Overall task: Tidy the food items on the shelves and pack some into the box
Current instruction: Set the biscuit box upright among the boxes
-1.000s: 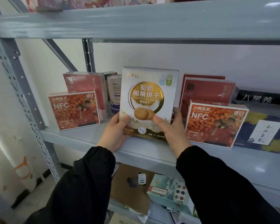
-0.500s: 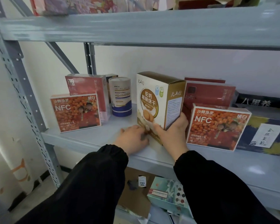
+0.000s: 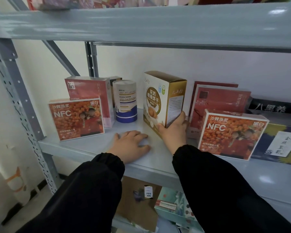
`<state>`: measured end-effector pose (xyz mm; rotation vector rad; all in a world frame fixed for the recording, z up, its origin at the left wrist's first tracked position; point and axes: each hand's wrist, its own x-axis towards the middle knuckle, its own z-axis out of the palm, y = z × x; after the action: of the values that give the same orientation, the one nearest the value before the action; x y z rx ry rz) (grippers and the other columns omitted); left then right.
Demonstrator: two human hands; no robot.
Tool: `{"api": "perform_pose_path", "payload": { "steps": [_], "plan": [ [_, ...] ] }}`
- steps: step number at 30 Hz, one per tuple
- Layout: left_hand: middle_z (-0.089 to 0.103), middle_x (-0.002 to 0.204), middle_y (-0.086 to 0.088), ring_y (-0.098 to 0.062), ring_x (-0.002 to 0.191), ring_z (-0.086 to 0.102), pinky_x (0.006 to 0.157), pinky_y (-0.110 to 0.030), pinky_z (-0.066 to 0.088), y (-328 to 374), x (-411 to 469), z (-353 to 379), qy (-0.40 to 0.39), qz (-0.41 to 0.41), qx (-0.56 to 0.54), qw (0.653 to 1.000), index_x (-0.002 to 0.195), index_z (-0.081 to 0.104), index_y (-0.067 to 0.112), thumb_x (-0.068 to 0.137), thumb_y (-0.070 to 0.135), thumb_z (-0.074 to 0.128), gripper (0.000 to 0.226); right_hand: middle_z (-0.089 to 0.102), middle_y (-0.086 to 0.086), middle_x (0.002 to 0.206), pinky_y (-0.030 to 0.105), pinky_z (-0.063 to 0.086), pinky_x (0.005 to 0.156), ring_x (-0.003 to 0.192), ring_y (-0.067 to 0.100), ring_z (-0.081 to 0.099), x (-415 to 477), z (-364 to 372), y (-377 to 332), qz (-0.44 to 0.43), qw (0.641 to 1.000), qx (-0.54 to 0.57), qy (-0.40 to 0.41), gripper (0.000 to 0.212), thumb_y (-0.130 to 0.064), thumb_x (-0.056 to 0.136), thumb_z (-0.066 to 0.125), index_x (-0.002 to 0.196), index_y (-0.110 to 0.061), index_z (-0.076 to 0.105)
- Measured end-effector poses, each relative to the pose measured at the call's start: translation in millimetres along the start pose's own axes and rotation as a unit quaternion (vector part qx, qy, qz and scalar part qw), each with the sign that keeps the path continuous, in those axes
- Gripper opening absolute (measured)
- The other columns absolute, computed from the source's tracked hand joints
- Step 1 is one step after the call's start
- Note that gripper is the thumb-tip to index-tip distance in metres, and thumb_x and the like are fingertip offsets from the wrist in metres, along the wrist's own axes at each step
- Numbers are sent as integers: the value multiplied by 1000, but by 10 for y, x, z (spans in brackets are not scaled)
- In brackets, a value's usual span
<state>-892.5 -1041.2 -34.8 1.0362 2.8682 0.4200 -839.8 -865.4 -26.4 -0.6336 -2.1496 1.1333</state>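
A white and gold biscuit box point(image 3: 158, 100) stands upright on the grey shelf point(image 3: 84, 148), turned so its front faces left and its narrow gold side faces me. My right hand point(image 3: 174, 130) grips its lower near corner, thumb on the front, fingers round the side. Flat on the shelf just left of the box lies my left hand point(image 3: 131, 143), holding nothing. Two orange NFC boxes point(image 3: 76, 119) point(image 3: 230, 133) stand at left and right.
A round blue and white canister point(image 3: 125, 101) and a red box point(image 3: 89, 91) stand behind left. Red boxes point(image 3: 220, 100) and dark boxes point(image 3: 275, 143) fill the right. The upper shelf point(image 3: 141, 26) hangs close overhead. Below, a cardboard box point(image 3: 138, 199) and a teal box point(image 3: 173, 204).
The biscuit box was held facing me in both hands, then turned sideways and set on the shelf. My left hand let go and now rests flat on the shelf.
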Motion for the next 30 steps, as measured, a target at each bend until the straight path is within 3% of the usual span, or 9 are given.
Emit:
{"api": "perform_pose_path", "payload": {
  "steps": [6,9,13,16,20,24,30],
  "plan": [
    [31,165,15,-11,154,23,126,-60,3,-63,33,64,26,2,-32,999,154,38,46,97,66,43,60,29,16,158,47,32,122,147,37,34,342,231,67,39,999,14,-26,109,-31,90,78,165,-18,0],
    [32,164,17,-9,153,23,125,-58,6,-102,48,95,37,7,-38,999,153,39,48,96,66,45,60,35,12,161,51,36,122,147,34,38,528,333,83,48,998,34,-36,102,-30,88,76,164,-18,8],
    [35,160,21,-7,150,25,125,-55,10,-141,81,111,49,16,-42,998,151,40,49,94,67,47,60,47,10,154,47,46,114,138,31,50,748,421,98,52,997,41,-33,89,-27,87,77,158,-13,23],
    [36,158,22,-6,149,26,125,-54,12,-157,89,115,55,18,-50,997,150,41,48,93,67,48,60,58,12,142,37,51,102,126,32,59,876,452,110,59,997,32,-27,62,-21,91,73,143,-11,40],
    [37,157,24,-4,148,25,125,-53,11,-159,80,120,58,16,-54,997,150,41,48,93,68,49,60,60,5,138,31,47,95,118,27,61,979,494,144,63,997,33,-34,49,-14,98,62,143,-14,42],
    [36,158,23,-3,149,24,126,-51,9,-131,63,94,58,13,-55,997,151,42,48,95,66,50,59,61,3,127,27,40,90,106,22,58,1041,544,187,67,997,8,-26,33,-12,106,38,138,-15,47],
    [35,160,23,-4,150,23,127,-52,7,-113,46,73,54,6,-57,997,152,42,46,98,62,49,57,56,2,113,22,34,83,102,22,55,1154,525,252,113,994,-2,-8,26,-14,112,34,130,-16,53]
  ]
}}
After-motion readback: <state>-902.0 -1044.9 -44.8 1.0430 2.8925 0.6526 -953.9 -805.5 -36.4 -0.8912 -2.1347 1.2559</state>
